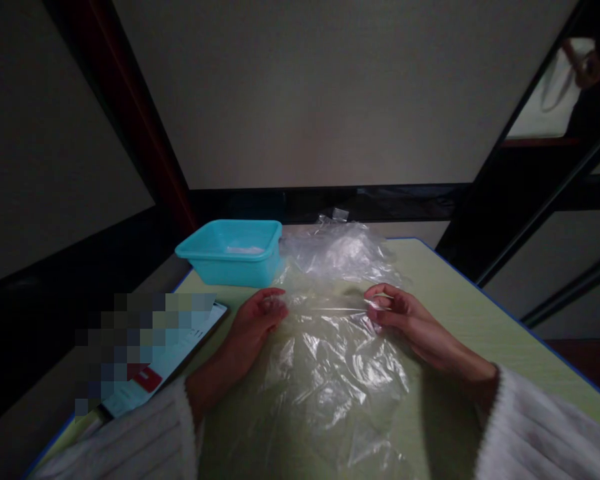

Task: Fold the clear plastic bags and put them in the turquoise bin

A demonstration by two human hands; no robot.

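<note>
Flat device with lit screen (183, 350), one, lying on the desk (460, 293): figures, seemingly "11", on its display, partly obscured; remaining screen content pixelated or too small to read.

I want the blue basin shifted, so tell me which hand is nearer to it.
Left. The left hand is just in front of the blue basin; the right hand is farther off, to the right.

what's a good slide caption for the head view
Left hand and right hand hold crinkled clear plastic between them over a pale-green table, a turquoise basin beyond the left hand.
</note>
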